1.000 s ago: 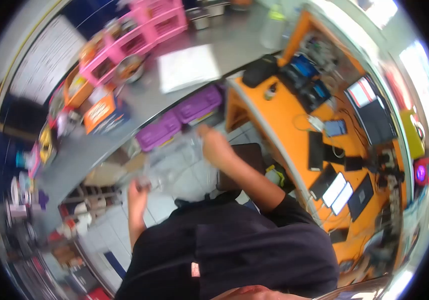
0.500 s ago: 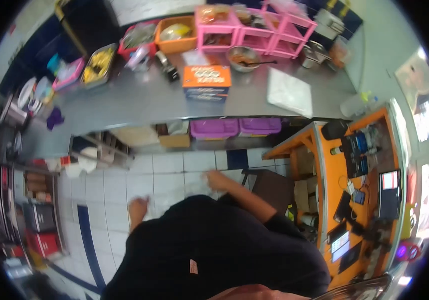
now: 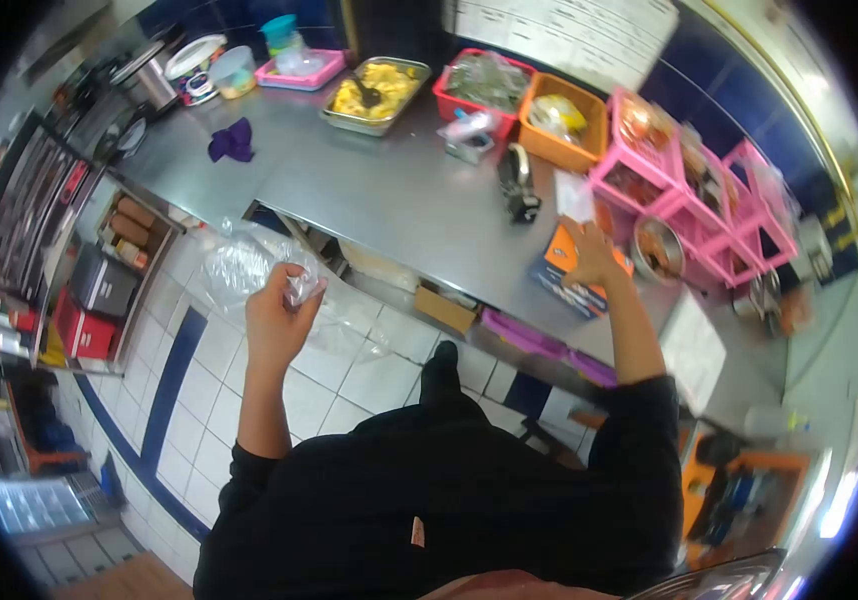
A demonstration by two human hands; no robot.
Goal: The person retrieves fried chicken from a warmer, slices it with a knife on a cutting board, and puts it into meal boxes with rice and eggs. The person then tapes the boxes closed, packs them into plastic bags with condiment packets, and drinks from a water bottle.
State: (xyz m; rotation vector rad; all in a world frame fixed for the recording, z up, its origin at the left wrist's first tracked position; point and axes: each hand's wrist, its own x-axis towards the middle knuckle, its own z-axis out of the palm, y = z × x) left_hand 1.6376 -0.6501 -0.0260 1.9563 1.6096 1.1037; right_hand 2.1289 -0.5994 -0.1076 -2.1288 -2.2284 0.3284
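Note:
My left hand (image 3: 281,312) is closed around the gathered end of a clear plastic bag (image 3: 244,265). The bag's thin, crinkled film hangs over the white tiled floor, beside the counter's front edge. My right hand (image 3: 594,258) is spread over an orange and dark blue printed box (image 3: 556,262) on the steel counter. Its fingers look stretched apart; whether they press on the box I cannot tell. Close to that hand stand a metal bowl (image 3: 657,250) with orange-brown food and a black device (image 3: 519,185), perhaps a tape dispenser.
Along the steel counter (image 3: 349,200) are a tray of yellow food (image 3: 377,90), a red basket (image 3: 484,82), an orange basket (image 3: 562,122) and pink racks (image 3: 649,180). A purple cloth (image 3: 232,141) lies at the left. A white slab-like item (image 3: 691,350) sits right.
The view has swung left and nearer the counter. My right hand has risen from over the floor to the box. My left hand has lifted with the plastic bag, which shows more clearly.

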